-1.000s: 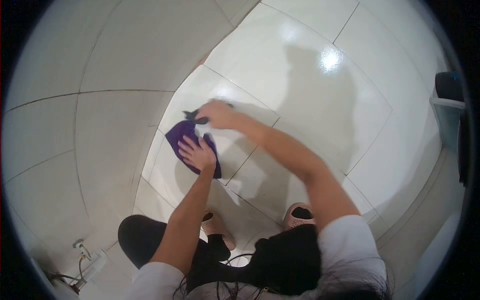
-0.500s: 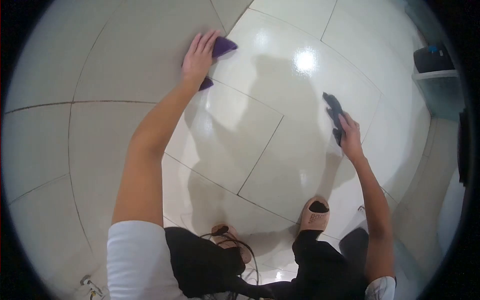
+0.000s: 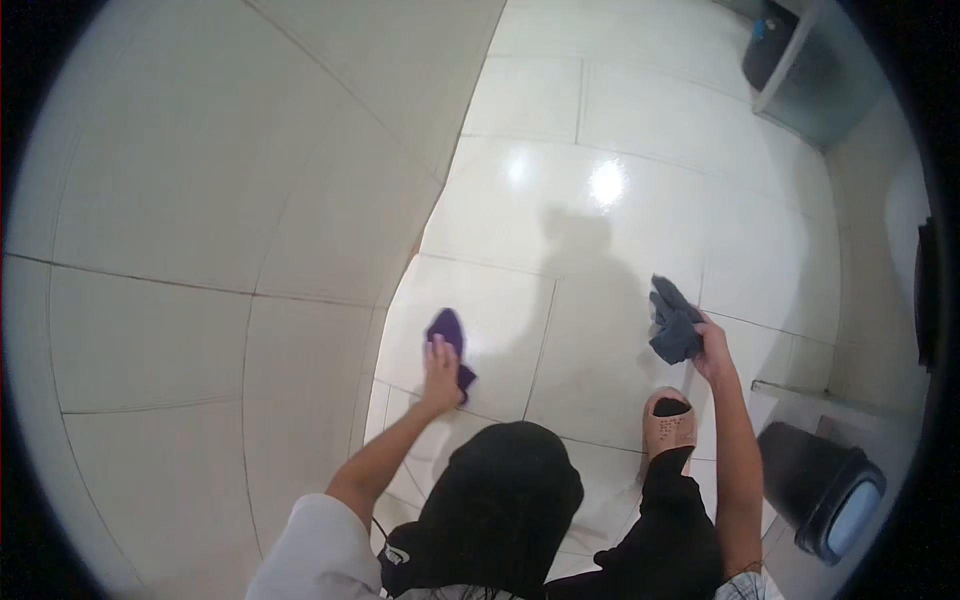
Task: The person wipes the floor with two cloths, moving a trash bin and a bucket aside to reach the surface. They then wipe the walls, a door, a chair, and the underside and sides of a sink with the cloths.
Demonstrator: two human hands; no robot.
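A purple cloth [image 3: 447, 328] lies against the pale tiled floor [image 3: 480, 220], left of centre. On top of it rests my left hand [image 3: 441, 376], fingers close together and pressing the cloth. Toward the right, my right hand [image 3: 711, 350] grips a dark grey cloth [image 3: 676, 335], which hangs bunched from the fingers to the left of the hand. My right thumb and some of the fingers are partly hidden by the cloth.
A tiled wall [image 3: 170, 220] rises on the left. My slippered foot [image 3: 669, 425] stands below the grey cloth. At lower right is a black bin [image 3: 815, 480] with a bluish lid. Another dark container [image 3: 768, 50] sits at upper right.
My left hand and the purple cloth have come off the wall's edge, down and nearer to me. The view has shifted; the grey cloth looks more bunched, and the bin now shows.
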